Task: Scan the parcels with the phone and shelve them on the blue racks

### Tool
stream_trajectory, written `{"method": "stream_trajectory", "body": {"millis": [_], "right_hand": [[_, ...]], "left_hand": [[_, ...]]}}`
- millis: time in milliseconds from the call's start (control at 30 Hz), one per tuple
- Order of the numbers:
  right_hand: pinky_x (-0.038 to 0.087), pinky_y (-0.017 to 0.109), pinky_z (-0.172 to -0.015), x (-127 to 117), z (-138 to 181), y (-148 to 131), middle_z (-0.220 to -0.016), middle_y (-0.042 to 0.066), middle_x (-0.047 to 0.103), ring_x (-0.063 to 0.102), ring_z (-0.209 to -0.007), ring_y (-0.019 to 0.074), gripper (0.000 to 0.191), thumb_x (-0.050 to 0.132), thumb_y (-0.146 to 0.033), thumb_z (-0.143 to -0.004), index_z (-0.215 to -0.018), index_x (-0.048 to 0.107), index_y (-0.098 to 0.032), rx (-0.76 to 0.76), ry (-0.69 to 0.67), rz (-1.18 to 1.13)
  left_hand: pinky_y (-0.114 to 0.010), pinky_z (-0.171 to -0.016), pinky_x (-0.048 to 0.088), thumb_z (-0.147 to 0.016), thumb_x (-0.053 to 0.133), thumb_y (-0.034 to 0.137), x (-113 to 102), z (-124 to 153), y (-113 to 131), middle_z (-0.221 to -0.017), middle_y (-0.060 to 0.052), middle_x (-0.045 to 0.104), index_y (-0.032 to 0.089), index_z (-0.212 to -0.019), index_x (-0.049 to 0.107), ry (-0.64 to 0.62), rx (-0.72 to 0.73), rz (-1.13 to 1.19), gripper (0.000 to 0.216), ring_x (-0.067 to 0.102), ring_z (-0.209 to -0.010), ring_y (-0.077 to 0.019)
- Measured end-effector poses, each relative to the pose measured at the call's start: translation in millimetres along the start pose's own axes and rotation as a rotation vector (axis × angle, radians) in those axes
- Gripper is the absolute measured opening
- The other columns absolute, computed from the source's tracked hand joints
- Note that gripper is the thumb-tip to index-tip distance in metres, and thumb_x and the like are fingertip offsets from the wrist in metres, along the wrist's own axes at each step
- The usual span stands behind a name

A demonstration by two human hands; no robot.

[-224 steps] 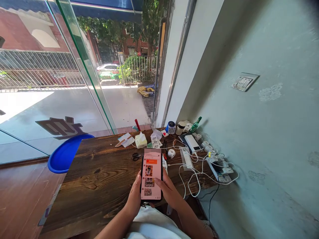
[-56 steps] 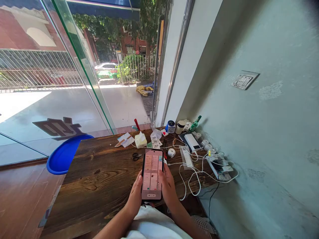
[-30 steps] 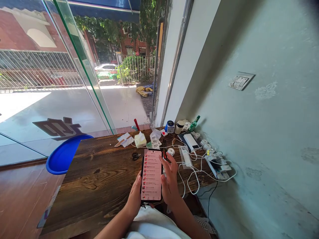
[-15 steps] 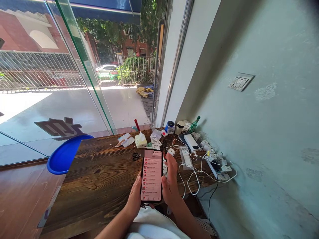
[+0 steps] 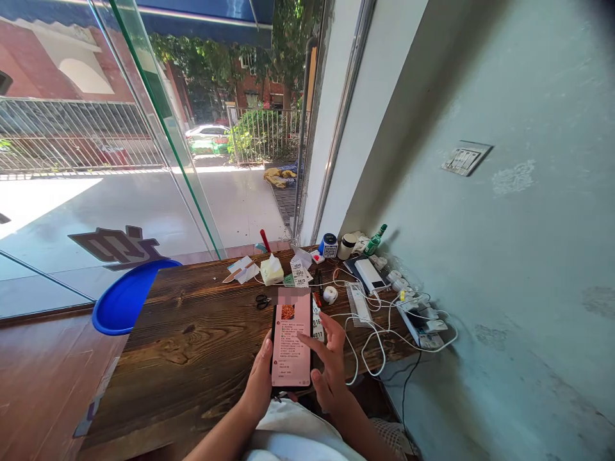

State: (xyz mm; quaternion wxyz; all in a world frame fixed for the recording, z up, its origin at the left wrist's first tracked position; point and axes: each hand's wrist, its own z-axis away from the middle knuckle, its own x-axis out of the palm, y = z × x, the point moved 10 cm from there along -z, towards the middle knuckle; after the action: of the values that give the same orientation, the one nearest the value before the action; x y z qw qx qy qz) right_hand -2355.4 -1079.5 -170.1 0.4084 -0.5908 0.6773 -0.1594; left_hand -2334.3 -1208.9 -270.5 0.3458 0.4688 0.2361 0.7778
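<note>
A smartphone (image 5: pixel 291 346) is held upright above the front of the wooden table, its pinkish screen showing a small food picture over lines of text. My left hand (image 5: pixel 259 376) grips it along the left edge, thumb on the side, the other fingers hidden behind. Over the phone's right side is my right hand (image 5: pixel 329 365), open, with one finger stretched across the screen and the others apart. Whether that fingertip touches the glass I cannot tell. Beyond the phone lie black scissors (image 5: pixel 262 301) and strips of numbered labels (image 5: pixel 300 275), partly covered by the phone.
A tissue pack (image 5: pixel 271 271), a knife (image 5: pixel 235 274) on paper and a white roll (image 5: pixel 330 294) lie farther back. White cables (image 5: pixel 375 339), a power bank (image 5: pixel 369 275) and a green bottle (image 5: pixel 375 240) crowd the right. A blue basin (image 5: pixel 115 307) stands left of the table (image 5: pixel 177 346).
The screen has switched from a list to a page with a picture and text. My right hand's finger has reached left over the screen. My left hand keeps its hold.
</note>
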Motion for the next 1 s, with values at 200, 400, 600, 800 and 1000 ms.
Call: {"method": "stream_trajectory", "body": {"millis": [200, 400, 600, 800, 1000], "right_hand": [[0.027, 0.062, -0.101, -3, 7, -2, -0.143, 0.011, 0.025, 0.027, -0.129, 0.0389, 0.054, 0.029, -0.058, -0.094, -0.132, 0.053, -0.028, -0.009, 0.018, 0.047], [0.025, 0.063, -0.097, 1, 9, -9, -0.146, 0.006, 0.025, 0.028, -0.125, 0.038, 0.046, 0.032, -0.054, -0.094, -0.123, 0.06, -0.033, -0.088, -0.009, 0.057], [0.028, 0.06, -0.097, 3, 5, -14, -0.144, 0.007, 0.028, 0.03, -0.124, 0.0375, 0.053, 0.028, -0.06, -0.093, -0.13, 0.055, -0.033, -0.084, 0.021, 0.041], [0.026, 0.059, -0.1, 4, 6, -10, -0.145, 0.007, 0.026, 0.029, -0.126, 0.0366, 0.052, 0.024, -0.057, -0.096, -0.131, 0.053, -0.032, -0.016, 0.039, 0.123], [0.025, 0.06, -0.104, 7, 5, -12, -0.148, 0.007, 0.022, 0.024, -0.132, 0.0364, 0.057, 0.022, -0.06, -0.095, -0.142, 0.038, -0.032, 0.01, 0.039, 0.084]], "left_hand": [[-0.028, -0.05, 0.055, -0.075, 0.062, 0.063, 3, 2, -1, -0.112, -0.012, 0.07, 0.023, -0.144, 0.038, -0.018, -0.014, -0.05, 0.083, 0.07, -0.086, -0.0281], [-0.024, -0.036, 0.046, -0.074, 0.06, 0.068, 3, 3, -1, -0.103, -0.012, 0.072, 0.021, -0.142, 0.039, -0.03, 0.0, -0.107, 0.085, 0.071, -0.07, -0.026], [-0.029, -0.05, 0.055, -0.075, 0.063, 0.062, -3, 5, 1, -0.106, -0.011, 0.072, 0.022, -0.142, 0.042, -0.001, 0.004, -0.037, 0.08, 0.07, -0.084, -0.028], [-0.029, -0.054, 0.057, -0.075, 0.065, 0.06, -3, 6, 6, -0.113, -0.012, 0.07, 0.022, -0.136, 0.05, -0.013, 0.034, -0.035, 0.073, 0.07, -0.089, -0.0284], [-0.033, -0.058, 0.059, -0.078, 0.064, 0.056, -7, 8, 6, -0.107, -0.011, 0.072, 0.021, -0.135, 0.051, -0.003, 0.014, -0.029, 0.068, 0.07, -0.09, -0.0288]]}}
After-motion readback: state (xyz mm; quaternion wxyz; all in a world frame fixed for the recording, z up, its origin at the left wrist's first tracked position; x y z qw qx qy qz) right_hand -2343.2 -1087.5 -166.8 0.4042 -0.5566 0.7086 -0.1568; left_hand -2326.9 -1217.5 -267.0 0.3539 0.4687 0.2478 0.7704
